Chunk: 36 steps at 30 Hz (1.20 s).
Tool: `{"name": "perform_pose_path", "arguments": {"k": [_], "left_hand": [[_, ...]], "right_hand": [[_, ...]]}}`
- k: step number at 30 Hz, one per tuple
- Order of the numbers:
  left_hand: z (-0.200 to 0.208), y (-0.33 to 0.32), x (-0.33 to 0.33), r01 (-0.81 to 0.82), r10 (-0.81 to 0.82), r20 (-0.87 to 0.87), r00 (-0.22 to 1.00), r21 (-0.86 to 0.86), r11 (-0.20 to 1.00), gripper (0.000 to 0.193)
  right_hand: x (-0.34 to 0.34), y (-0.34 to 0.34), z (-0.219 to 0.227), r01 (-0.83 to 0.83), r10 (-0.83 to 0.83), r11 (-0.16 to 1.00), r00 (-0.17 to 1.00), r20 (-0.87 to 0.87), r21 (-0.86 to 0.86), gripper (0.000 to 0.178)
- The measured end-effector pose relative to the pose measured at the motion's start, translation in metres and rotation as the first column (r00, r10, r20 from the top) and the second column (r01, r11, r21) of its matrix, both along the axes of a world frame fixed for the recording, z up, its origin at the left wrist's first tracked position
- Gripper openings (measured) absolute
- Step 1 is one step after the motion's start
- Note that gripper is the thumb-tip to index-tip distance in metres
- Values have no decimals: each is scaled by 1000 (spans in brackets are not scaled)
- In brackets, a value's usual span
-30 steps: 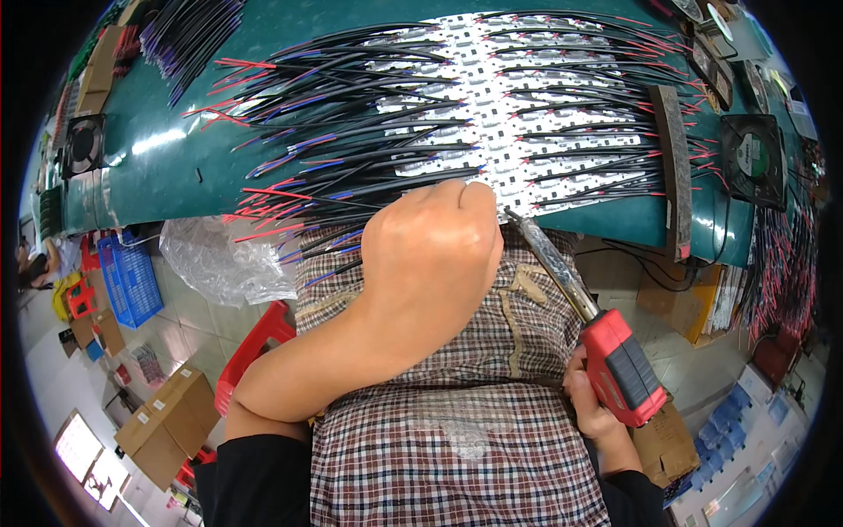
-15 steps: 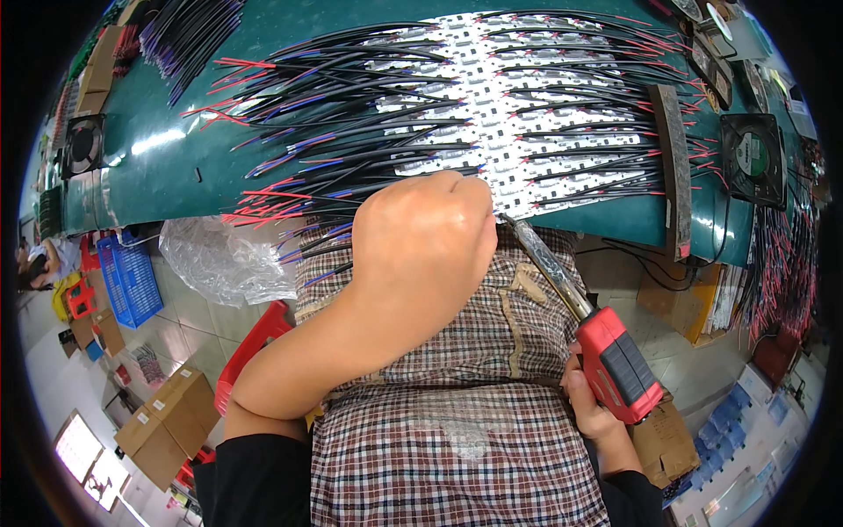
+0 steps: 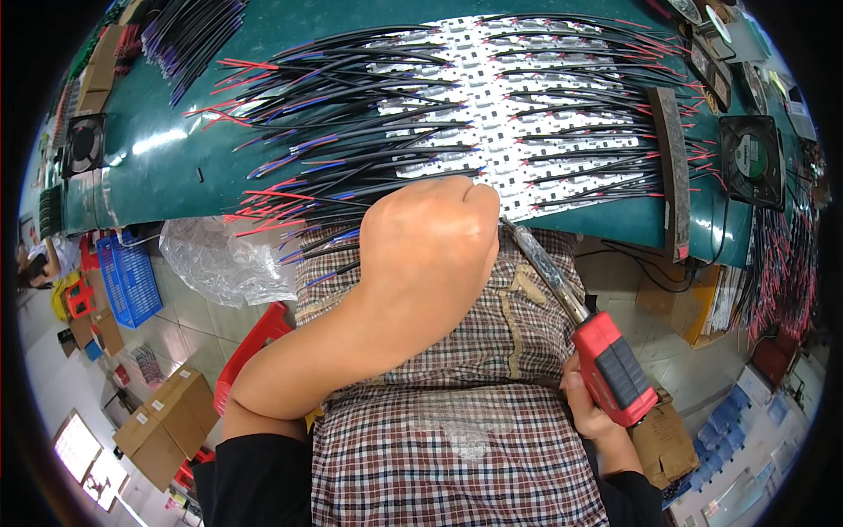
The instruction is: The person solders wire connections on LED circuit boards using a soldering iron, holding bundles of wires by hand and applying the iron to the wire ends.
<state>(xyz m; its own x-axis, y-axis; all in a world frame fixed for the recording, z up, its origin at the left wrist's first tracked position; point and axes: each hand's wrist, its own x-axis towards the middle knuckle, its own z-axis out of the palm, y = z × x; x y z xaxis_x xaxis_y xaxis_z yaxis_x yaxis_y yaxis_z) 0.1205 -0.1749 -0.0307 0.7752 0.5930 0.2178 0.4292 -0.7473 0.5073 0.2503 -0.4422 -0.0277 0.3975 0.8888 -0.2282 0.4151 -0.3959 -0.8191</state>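
So the left hand (image 3: 430, 241) is curled into a loose fist at the green bench's (image 3: 158, 176) near edge, on the wire bundle (image 3: 351, 176). Right hand (image 3: 593, 408) is wrapped round a red soldering iron (image 3: 606, 356) (tip hidden behind the fist), with open floor below.

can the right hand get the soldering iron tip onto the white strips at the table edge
Probably yes: the right hand holds the soldering iron, its tip already by the white strips; the left hand sits beside, not across.
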Motion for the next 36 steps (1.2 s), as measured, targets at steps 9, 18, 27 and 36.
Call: {"name": "perform_pose_path", "arguments": {"k": [9, 18, 27, 36], "left_hand": [[0, 0, 1, 19, -18, -13, 1000, 7, 1000, 14], [16, 5, 6, 79, -76, -21, 997, 214, 974, 36], [-8, 11, -2, 44, 30, -292, 956, 244, 969, 67], [-4, 10, -7, 87, 20, -381, 924, 261, 962, 93]], "right_hand": [[1, 8, 11, 211, -199, 977, 955, -222, 28, 8], [13, 30, 8, 356, -262, 867, 921, -288, 348, 16], [81, 52, -7, 451, -540, 730, 841, 29, 513, 39], [142, 126, -7, 134, -388, 911, 593, 705, 389, 61]]}}
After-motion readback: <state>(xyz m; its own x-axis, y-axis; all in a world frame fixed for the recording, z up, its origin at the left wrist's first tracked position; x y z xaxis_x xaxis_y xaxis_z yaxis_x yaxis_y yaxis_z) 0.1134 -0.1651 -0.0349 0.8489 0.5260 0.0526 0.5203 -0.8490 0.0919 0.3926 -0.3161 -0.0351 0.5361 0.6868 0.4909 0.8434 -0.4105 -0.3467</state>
